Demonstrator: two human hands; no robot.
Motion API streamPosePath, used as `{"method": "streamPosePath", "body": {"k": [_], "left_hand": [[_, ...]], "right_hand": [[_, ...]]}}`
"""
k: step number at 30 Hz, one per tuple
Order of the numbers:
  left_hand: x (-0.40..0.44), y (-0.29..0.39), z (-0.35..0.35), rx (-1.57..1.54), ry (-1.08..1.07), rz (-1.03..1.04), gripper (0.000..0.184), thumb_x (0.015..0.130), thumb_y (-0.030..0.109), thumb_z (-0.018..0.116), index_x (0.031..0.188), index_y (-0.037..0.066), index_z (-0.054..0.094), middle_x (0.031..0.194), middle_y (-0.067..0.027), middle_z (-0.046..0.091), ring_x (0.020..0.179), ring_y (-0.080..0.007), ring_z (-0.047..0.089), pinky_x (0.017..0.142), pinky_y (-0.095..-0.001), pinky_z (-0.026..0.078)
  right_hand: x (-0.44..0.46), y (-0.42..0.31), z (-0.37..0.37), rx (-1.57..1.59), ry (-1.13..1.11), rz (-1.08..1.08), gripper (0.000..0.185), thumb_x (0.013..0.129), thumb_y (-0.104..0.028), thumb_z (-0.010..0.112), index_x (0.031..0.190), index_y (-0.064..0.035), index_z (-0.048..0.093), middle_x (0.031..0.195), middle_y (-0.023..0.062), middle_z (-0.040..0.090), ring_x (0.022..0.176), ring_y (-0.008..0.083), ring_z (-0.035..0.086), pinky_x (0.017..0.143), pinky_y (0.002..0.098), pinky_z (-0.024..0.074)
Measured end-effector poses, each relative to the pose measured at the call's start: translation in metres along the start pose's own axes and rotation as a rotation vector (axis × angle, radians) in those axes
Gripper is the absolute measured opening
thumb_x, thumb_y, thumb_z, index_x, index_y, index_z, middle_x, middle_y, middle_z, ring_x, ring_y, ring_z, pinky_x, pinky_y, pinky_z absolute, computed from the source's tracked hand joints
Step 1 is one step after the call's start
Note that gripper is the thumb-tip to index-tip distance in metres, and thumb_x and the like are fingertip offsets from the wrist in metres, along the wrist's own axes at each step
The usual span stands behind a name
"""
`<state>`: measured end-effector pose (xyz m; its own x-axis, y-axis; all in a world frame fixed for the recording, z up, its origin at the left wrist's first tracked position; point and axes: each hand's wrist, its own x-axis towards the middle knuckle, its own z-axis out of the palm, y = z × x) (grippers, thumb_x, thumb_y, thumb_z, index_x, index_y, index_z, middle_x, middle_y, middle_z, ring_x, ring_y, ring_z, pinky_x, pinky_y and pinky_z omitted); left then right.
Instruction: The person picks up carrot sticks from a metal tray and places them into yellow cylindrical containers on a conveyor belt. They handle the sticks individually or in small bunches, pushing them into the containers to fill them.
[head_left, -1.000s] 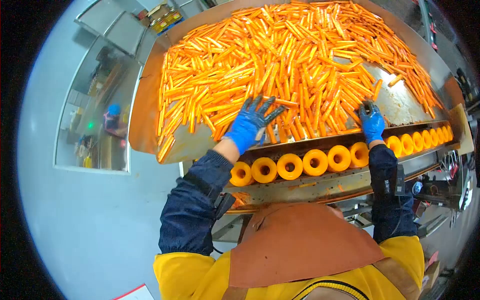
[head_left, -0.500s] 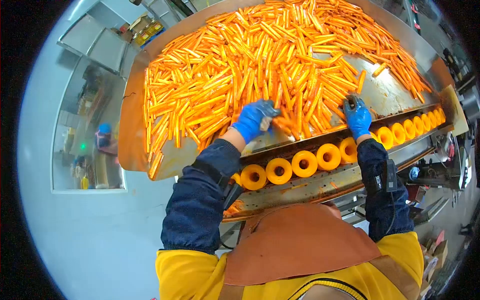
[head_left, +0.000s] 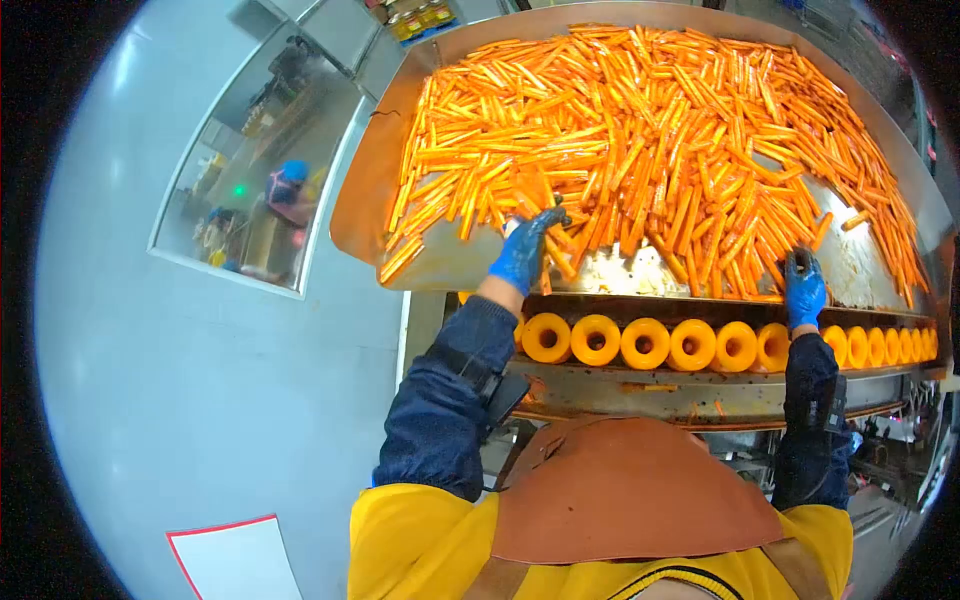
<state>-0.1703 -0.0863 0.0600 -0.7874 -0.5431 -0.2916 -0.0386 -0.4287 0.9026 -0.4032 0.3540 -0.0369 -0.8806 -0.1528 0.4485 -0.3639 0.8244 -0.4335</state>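
A broad heap of glossy orange sticks [head_left: 640, 150] covers much of a metal tray [head_left: 455, 262]. My left hand [head_left: 522, 255], in a blue glove with dark fingertips, is at the near left edge of the heap. Its thumb and fingers close about a few orange sticks, blurred by motion. My right hand [head_left: 805, 290], gloved the same way, rests at the tray's near edge on the right, touching the front of the heap. Its fingers are curled, and what lies under them is hidden. Bare, shiny metal shows between the hands.
A row of orange-yellow rings with dark centres [head_left: 645, 343] runs along the tray's near side, above a stained metal ledge [head_left: 640, 390]. On the left, a pale wall [head_left: 150, 400] holds a window [head_left: 250, 170], with a person in blue headwear beyond it. The brown apron [head_left: 640, 490] is below.
The view has swung left, so the tray appears farther right. My left hand has moved left along the heap's front, and bare metal now shows there. The right hand stays by the near edge.
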Motion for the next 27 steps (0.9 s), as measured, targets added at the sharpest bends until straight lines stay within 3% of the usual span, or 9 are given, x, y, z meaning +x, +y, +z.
{"method": "streamPosePath", "body": {"k": [1,2,5,7,8,12,17,20,27], "left_hand": [[-0.026,0.015,-0.001,0.100,0.132,-0.101,0.036,0.078,0.024,0.072,0.105,0.003,0.062,0.085,-0.0063,0.063,0.076,-0.0185,0.060,0.063,-0.0334,0.049],[-0.044,0.028,-0.011,0.076,0.052,-0.151,0.035,0.079,0.024,0.071,0.105,0.003,0.062,0.088,-0.0072,0.063,0.078,-0.0186,0.060,0.064,-0.0335,0.050],[-0.073,0.006,-0.058,0.024,0.072,0.027,0.037,0.081,0.022,0.069,0.110,0.002,0.060,0.092,-0.0097,0.064,0.084,-0.0205,0.062,0.069,-0.0326,0.052],[-0.107,0.014,-0.080,0.024,0.069,-0.128,0.037,0.080,0.020,0.071,0.110,0.001,0.060,0.093,-0.0106,0.064,0.086,-0.0218,0.063,0.072,-0.0324,0.053],[-0.113,-0.002,-0.090,-0.058,0.086,0.048,0.033,0.079,0.015,0.071,0.108,0.000,0.061,0.094,-0.0108,0.065,0.085,-0.0215,0.063,0.070,-0.0305,0.053],[-0.138,-0.017,-0.116,0.053,0.074,-0.035,0.025,0.079,0.009,0.072,0.102,0.000,0.064,0.090,-0.0070,0.067,0.083,-0.0171,0.064,0.072,-0.0303,0.054],[-0.133,-0.062,-0.128,0.444,-0.077,-0.117,0.031,0.077,0.003,0.073,0.106,0.000,0.063,0.095,-0.0066,0.068,0.087,-0.0162,0.065,0.078,-0.0286,0.053],[-0.133,-0.075,-0.110,0.702,-0.169,0.020,0.030,0.077,0.007,0.074,0.106,0.003,0.065,0.092,-0.0004,0.066,0.080,-0.0129,0.059,0.075,-0.0291,0.049],[-0.144,-0.052,-0.118,0.371,0.054,-0.147,0.027,0.075,0.004,0.074,0.101,0.003,0.067,0.089,-0.0045,0.068,0.074,-0.0139,0.063,0.070,-0.0294,0.051]], "right_hand": [[0.000,-0.002,-0.001,0.012,-0.026,0.018,0.033,0.089,-0.033,0.058,0.107,-0.0062,0.066,0.106,0.0176,0.065,0.097,0.0332,0.063,0.083,0.0413,0.0499],[0.001,-0.010,-0.006,0.017,-0.053,0.041,0.033,0.089,-0.033,0.058,0.106,-0.0064,0.066,0.106,0.0177,0.065,0.097,0.0337,0.063,0.083,0.0418,0.0498],[-0.001,-0.009,-0.009,-0.046,-0.053,0.107,0.032,0.089,-0.036,0.058,0.106,-0.0099,0.066,0.107,0.0157,0.066,0.094,0.0336,0.064,0.080,0.0419,0.0504],[0.000,-0.013,-0.012,0.001,-0.085,0.152,0.033,0.088,-0.037,0.058,0.107,-0.0105,0.066,0.106,0.0155,0.066,0.094,0.0339,0.064,0.080,0.0421,0.0503],[-0.001,-0.017,-0.014,0.001,-0.088,0.148,0.034,0.088,-0.037,0.057,0.107,-0.0103,0.066,0.106,0.0154,0.066,0.094,0.0339,0.064,0.080,0.0421,0.0503],[0.001,-0.017,-0.013,-0.035,-0.102,0.127,0.035,0.089,-0.037,0.057,0.108,-0.0098,0.066,0.107,0.0150,0.066,0.094,0.0335,0.064,0.081,0.0414,0.0502],[0.001,-0.008,-0.009,-0.018,-0.094,0.109,0.036,0.089,-0.037,0.056,0.109,-0.0092,0.065,0.107,0.0151,0.066,0.097,0.0331,0.063,0.084,0.0407,0.0496],[0.002,-0.010,-0.011,-0.013,-0.105,0.128,0.036,0.089,-0.037,0.056,0.110,-0.0091,0.065,0.108,0.0151,0.065,0.097,0.0331,0.063,0.084,0.0408,0.0494],[0.002,-0.009,-0.009,-0.050,-0.076,0.131,0.035,0.088,-0.038,0.057,0.109,-0.0103,0.065,0.110,0.0141,0.065,0.098,0.0326,0.063,0.084,0.0407,0.0498]]}}
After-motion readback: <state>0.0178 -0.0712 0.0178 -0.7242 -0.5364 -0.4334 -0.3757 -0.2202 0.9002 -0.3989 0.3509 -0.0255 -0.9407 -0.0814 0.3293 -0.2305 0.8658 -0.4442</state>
